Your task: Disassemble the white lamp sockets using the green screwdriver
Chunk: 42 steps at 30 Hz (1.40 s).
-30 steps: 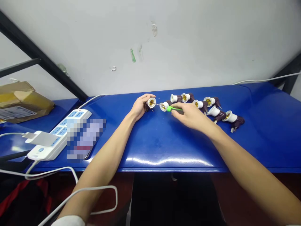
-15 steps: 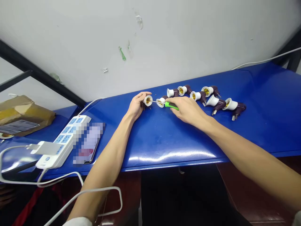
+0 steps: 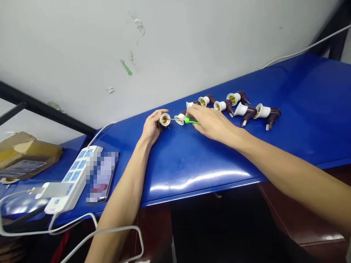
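Blue bench (image 3: 192, 164): left hand (image 3: 151, 128) clasps a socket (image 3: 165, 119); right hand (image 3: 211, 122) grips the screwdriver (image 3: 189, 120).

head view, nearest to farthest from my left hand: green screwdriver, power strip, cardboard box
1. green screwdriver, in the right hand, just right of the left hand and its lamp socket
2. power strip, lower left
3. cardboard box, far left

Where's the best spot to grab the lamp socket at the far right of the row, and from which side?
Probably pinch the rightmost socket across its brown plug body, coming from above and the right. It lies on its side, with its white collar toward its neighbour on the left, its prongs pointing toward you, and its right side free.
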Motion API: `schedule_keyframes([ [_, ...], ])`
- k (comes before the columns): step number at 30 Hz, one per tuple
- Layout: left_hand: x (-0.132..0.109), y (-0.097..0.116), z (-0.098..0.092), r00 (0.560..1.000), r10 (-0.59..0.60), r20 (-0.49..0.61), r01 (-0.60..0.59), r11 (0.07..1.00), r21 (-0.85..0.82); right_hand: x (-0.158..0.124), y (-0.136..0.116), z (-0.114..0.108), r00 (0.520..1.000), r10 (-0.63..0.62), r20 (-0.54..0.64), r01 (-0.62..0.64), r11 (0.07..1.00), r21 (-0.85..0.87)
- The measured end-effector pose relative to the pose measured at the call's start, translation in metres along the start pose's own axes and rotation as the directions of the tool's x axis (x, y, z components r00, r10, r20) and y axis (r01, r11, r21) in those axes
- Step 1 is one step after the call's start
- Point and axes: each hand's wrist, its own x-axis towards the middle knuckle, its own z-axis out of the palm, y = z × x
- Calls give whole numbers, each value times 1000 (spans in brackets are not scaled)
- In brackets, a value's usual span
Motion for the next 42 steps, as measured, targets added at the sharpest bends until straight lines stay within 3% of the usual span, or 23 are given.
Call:
schedule_keyframes([
  [4,1,0,1,1000,14,-25,-15,999,-42,-1,-5,-3,998,43,38,-41,998,-55],
  [10,2,0,-1,999,5,-51,-8,997,-72,6,2,-1,999,45,-15,-44,996,72],
  [15,1,1,-1,999,14,-44,-17,997,-75,8,2,1,988,138,71,-149,972,183],
  [18,0,1,0,998,12,-57,-16,997,-75,7,6,5,994,95,59,-106,963,247],
  [24,2,2,2,997,7,-71,-13,997,-77,9,16,6,998,55,-42,-46,980,193],
  [32,0,2,1,1000,15,-24,-17,997,-78,9,6,0,990,127,58,-134,980,144],
  [42,0,2,0,1000,10,-24,-12,996,-90,8,16,11,1000,11,4,-11,992,125],
])
